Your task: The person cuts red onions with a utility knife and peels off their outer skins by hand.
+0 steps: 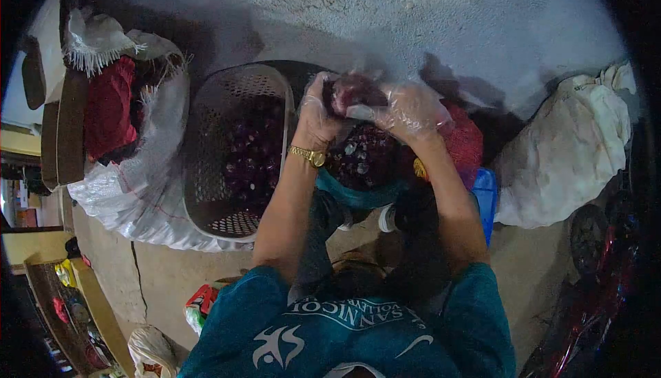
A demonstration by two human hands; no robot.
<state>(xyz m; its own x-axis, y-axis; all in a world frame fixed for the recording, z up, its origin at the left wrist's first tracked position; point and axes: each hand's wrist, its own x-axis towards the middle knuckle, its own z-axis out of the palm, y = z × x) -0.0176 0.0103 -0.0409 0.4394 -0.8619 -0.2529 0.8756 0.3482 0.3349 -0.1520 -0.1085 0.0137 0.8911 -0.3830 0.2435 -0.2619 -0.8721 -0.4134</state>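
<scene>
My left hand (320,113), with a gold watch (308,155) on its wrist, curls around one side of a purplish-red onion (358,93). From the other side my right hand (413,111) grips the same onion, its thumb lying across the front. Clear plastic gloves cover both hands. The onion is slightly blurred, so its skin is hard to make out. Directly below is a teal tub (368,199) holding several dark red onions (358,158) with pale ends. A grey perforated basket (196,171) with more purple onions (255,144) stands to the left.
On the left is a white woven sack (162,137) with red mesh (110,109) inside. Right of the tub are a red mesh bag (465,144), a blue container (486,195) and a large pale sack (561,154). A rough wall (399,13) rises behind.
</scene>
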